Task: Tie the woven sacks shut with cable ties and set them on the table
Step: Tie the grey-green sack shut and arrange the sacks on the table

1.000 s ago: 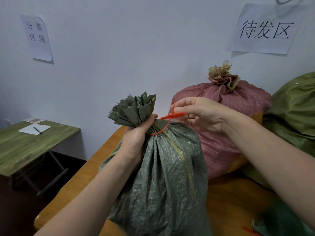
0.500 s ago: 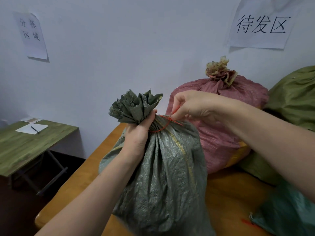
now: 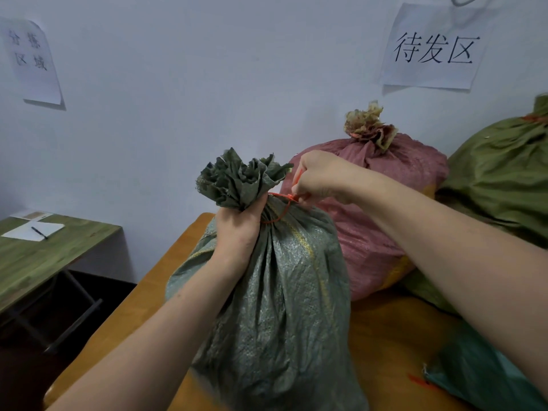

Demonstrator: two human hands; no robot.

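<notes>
A full grey-green woven sack (image 3: 284,292) stands upright on the orange wooden table (image 3: 385,336). Its mouth is gathered into a ruffled bunch. My left hand (image 3: 237,226) grips the neck just below the bunch. A red cable tie (image 3: 281,207) loops around the neck. My right hand (image 3: 320,179) pinches the tie's tail at the right of the neck, with the tail running up along its fingers. Behind stands a pink sack (image 3: 385,203), its neck tied shut.
An olive-green tied sack (image 3: 501,179) lies at the right, and a teal sack (image 3: 480,378) with a loose red tie (image 3: 418,381) lies at the lower right. A green side table (image 3: 44,256) with a notepad and pen stands to the left. Two paper signs hang on the wall.
My right hand has moved in close to the sack's neck and turned, and the tie's loop has drawn closer round the neck. My left hand keeps its grip.
</notes>
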